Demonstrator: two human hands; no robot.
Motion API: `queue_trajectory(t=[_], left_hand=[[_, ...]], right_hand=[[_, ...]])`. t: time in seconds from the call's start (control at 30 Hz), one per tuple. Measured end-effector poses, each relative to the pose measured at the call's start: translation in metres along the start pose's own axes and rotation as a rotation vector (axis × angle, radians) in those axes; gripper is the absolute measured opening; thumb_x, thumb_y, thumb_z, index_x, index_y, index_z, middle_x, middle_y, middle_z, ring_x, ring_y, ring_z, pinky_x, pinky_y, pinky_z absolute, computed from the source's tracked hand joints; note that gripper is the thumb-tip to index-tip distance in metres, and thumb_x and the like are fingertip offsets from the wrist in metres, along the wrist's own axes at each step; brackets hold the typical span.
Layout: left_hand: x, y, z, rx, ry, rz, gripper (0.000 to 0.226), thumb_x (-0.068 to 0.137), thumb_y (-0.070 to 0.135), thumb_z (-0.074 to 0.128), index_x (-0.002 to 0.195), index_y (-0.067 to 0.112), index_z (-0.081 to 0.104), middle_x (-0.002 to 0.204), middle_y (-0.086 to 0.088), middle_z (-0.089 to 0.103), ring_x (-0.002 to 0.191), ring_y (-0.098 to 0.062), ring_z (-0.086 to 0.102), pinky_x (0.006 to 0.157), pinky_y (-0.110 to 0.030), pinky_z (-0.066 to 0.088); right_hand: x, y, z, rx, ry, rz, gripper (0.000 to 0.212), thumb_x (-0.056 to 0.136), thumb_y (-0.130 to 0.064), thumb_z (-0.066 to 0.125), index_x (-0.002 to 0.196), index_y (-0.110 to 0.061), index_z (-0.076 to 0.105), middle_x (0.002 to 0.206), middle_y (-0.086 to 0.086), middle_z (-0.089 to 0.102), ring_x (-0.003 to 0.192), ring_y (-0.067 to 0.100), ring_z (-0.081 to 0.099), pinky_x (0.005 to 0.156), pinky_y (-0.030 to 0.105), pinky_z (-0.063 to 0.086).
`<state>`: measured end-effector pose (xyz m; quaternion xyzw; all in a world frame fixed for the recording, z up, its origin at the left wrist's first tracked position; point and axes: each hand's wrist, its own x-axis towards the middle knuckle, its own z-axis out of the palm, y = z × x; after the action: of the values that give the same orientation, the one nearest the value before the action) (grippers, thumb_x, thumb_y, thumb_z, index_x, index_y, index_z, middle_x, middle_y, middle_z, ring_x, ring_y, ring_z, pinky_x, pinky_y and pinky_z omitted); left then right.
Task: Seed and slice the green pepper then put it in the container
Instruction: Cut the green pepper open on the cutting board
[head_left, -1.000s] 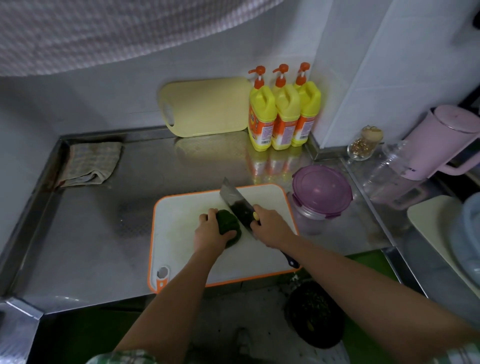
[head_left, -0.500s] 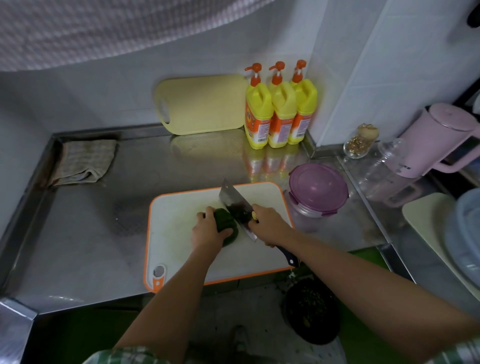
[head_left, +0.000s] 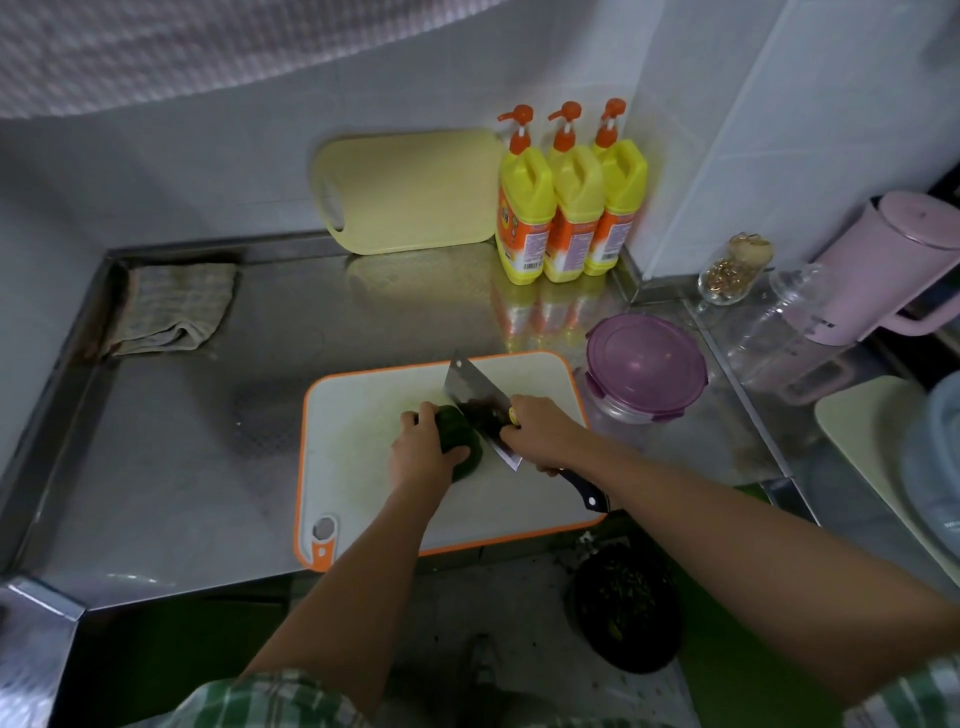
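Left grip (head_left: 422, 458) curled on green pepper (head_left: 466, 451) at centre of cutting board (head_left: 363, 415), right grip (head_left: 544, 437) closed round knife (head_left: 463, 388), blade just beside pepper, lidded container (head_left: 644, 364) at right

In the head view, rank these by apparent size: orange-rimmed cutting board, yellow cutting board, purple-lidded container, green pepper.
1. orange-rimmed cutting board
2. yellow cutting board, farther away, so its true size is unsure
3. purple-lidded container
4. green pepper, partly hidden under the left hand
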<state>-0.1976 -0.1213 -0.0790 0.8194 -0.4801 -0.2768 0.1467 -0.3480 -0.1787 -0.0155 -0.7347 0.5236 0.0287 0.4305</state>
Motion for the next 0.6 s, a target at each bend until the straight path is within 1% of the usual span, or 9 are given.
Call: queue_trajectory(t=[0.03, 0.1, 0.13, 0.2, 0.23, 0.3, 0.33, 0.5, 0.6], left_hand=[[0.0, 0.001, 0.0, -0.002, 0.004, -0.001, 0.056, 0.086, 0.029, 0.071, 0.131, 0.017, 0.04, 0.132, -0.009, 0.043, 0.111, -0.033, 0.057, 0.09, -0.039, 0.051], [-0.001, 0.001, 0.001, 0.002, 0.015, 0.008, 0.053, 0.086, 0.029, 0.071, 0.129, 0.017, 0.041, 0.131, -0.009, 0.044, 0.109, -0.033, 0.057, 0.089, -0.039, 0.051], [-0.001, 0.0, 0.002, 0.004, 0.02, 0.012, 0.053, 0.086, 0.029, 0.071, 0.128, 0.017, 0.041, 0.131, -0.009, 0.044, 0.109, -0.032, 0.057, 0.088, -0.039, 0.051], [0.0, -0.001, 0.003, -0.008, 0.019, 0.007, 0.053, 0.085, 0.028, 0.071, 0.128, 0.017, 0.041, 0.13, -0.008, 0.044, 0.109, -0.031, 0.057, 0.089, -0.039, 0.051], [0.001, -0.001, 0.003, -0.013, 0.015, 0.006, 0.054, 0.085, 0.028, 0.071, 0.129, 0.018, 0.041, 0.13, -0.008, 0.044, 0.109, -0.031, 0.057, 0.09, -0.039, 0.051], [0.002, -0.002, 0.003, -0.009, 0.016, 0.014, 0.054, 0.085, 0.028, 0.071, 0.129, 0.018, 0.041, 0.13, -0.008, 0.044, 0.109, -0.03, 0.057, 0.09, -0.038, 0.051], [0.003, -0.002, 0.003, -0.006, 0.022, 0.021, 0.054, 0.085, 0.028, 0.071, 0.129, 0.018, 0.041, 0.13, -0.008, 0.044, 0.109, -0.03, 0.057, 0.089, -0.038, 0.051], [0.003, -0.003, 0.004, -0.003, 0.031, 0.02, 0.054, 0.085, 0.03, 0.071, 0.128, 0.018, 0.042, 0.129, -0.007, 0.046, 0.107, -0.03, 0.058, 0.088, -0.038, 0.051], [0.005, -0.004, 0.002, -0.029, 0.015, 0.014, 0.055, 0.083, 0.03, 0.073, 0.128, 0.019, 0.043, 0.128, -0.006, 0.047, 0.108, -0.03, 0.058, 0.089, -0.039, 0.051]], right_hand=[[0.002, -0.004, 0.0, -0.017, 0.005, -0.004, 0.002, 0.094, -0.01, 0.041, 0.092, -0.009, 0.041, 0.074, 0.012, 0.045, 0.044, 0.021, 0.043, 0.035, 0.022, 0.035], [0.007, -0.012, 0.002, -0.054, 0.021, -0.005, 0.012, 0.094, -0.009, 0.041, 0.082, -0.011, 0.037, 0.071, 0.012, 0.043, 0.044, 0.022, 0.042, 0.036, 0.024, 0.035], [0.01, -0.014, 0.004, -0.073, 0.022, -0.003, 0.013, 0.094, -0.009, 0.04, 0.082, -0.011, 0.036, 0.07, 0.011, 0.041, 0.045, 0.022, 0.042, 0.038, 0.025, 0.035], [0.012, -0.017, 0.008, -0.1, 0.027, -0.009, 0.004, 0.095, -0.01, 0.04, 0.092, -0.01, 0.037, 0.069, 0.009, 0.04, 0.046, 0.021, 0.043, 0.039, 0.025, 0.035], [0.011, -0.017, 0.009, -0.117, 0.036, -0.012, 0.004, 0.096, -0.011, 0.04, 0.099, -0.009, 0.039, 0.069, 0.008, 0.041, 0.046, 0.02, 0.044, 0.039, 0.024, 0.035], [0.006, -0.014, 0.012, -0.164, 0.047, -0.009, 0.018, 0.096, -0.012, 0.04, 0.113, -0.006, 0.044, 0.07, 0.007, 0.044, 0.047, 0.018, 0.047, 0.038, 0.024, 0.035], [0.005, -0.013, 0.012, -0.186, 0.051, -0.01, 0.022, 0.097, -0.013, 0.04, 0.117, -0.004, 0.044, 0.07, 0.006, 0.044, 0.048, 0.017, 0.048, 0.038, 0.023, 0.035], [0.011, -0.017, 0.012, -0.196, 0.048, 0.0, 0.027, 0.097, -0.014, 0.041, 0.12, 0.0, 0.044, 0.073, 0.007, 0.046, 0.05, 0.018, 0.049, 0.039, 0.024, 0.037], [0.015, -0.017, 0.014, -0.194, 0.05, -0.001, 0.024, 0.098, -0.015, 0.041, 0.119, -0.003, 0.044, 0.077, 0.009, 0.048, 0.052, 0.017, 0.05, 0.04, 0.024, 0.038]])
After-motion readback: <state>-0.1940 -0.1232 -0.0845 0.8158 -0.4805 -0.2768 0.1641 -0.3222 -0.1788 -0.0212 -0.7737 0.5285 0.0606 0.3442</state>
